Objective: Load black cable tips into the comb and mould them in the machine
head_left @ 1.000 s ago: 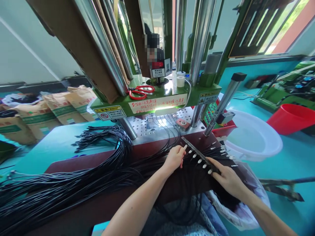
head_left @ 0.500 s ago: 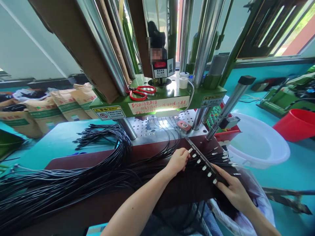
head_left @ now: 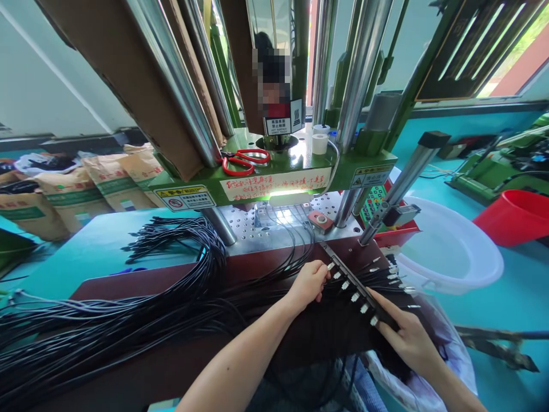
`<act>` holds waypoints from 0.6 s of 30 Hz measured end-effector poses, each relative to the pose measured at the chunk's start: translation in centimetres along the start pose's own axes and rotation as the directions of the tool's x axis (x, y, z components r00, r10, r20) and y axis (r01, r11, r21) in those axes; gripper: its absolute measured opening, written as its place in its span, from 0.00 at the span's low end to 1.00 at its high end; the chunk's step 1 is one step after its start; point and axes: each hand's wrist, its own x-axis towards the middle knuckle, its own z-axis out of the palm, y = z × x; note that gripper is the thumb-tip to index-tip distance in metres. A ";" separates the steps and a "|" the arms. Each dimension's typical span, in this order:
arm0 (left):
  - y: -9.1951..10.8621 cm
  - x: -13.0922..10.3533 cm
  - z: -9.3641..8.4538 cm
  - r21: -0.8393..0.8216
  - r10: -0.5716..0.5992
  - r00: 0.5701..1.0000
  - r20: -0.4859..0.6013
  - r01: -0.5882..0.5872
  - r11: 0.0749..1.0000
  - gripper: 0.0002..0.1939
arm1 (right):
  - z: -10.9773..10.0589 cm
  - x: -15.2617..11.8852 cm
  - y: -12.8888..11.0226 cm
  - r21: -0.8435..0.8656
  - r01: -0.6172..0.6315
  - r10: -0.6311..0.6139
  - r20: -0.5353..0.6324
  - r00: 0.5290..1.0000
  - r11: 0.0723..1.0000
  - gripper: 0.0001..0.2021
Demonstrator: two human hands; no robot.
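Observation:
A dark metal bar (head_left: 349,277) slants across the front of the bench, with several silver connectors (head_left: 354,297) sticking out along its near side. My right hand (head_left: 403,329) is wrapped round the bar's lower right end. At the bar's upper left end, my left hand (head_left: 309,281) pinches a silver connector, its fingers closed. Black cables (head_left: 171,303) run across the brown bench from the left and pass behind my left hand. More silver-tipped cable ends (head_left: 392,274) lie just right of the bar.
Ahead stands a green press (head_left: 274,166) with red-handled scissors (head_left: 245,162) on its plate. A small brownish block (head_left: 320,221) sits on the perforated metal bed (head_left: 244,226). A white tub (head_left: 450,246) and a red bucket (head_left: 514,216) are at the right, paper sacks (head_left: 68,194) at the left.
The view has shifted slightly. The bar and both hands keep nearly the same positions, with the connector at the bar's upper end still in my left fingers.

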 end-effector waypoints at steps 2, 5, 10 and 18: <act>-0.4 0.1 -0.1 0.053 0.011 1.000 -0.008 -0.011 0.999 0.09 | 0.1 -0.1 0.0 -0.082 0.103 -0.106 -0.031 0.994 0.991 0.28; -0.8 0.0 -0.2 0.090 0.038 0.999 -0.015 -0.036 0.995 0.10 | 0.4 -0.3 0.0 -0.177 0.212 -0.225 -0.055 0.973 0.961 0.33; 0.3 -0.7 -0.8 0.161 0.145 0.988 -0.051 -0.135 0.978 0.09 | 1.0 -0.8 -0.3 -0.193 0.175 -0.201 -0.122 0.972 0.965 0.33; 1.9 -0.8 -1.5 0.292 0.227 0.964 -0.141 -0.179 0.939 0.11 | 1.0 -0.7 -0.9 -0.197 0.192 -0.222 -0.141 0.965 0.961 0.33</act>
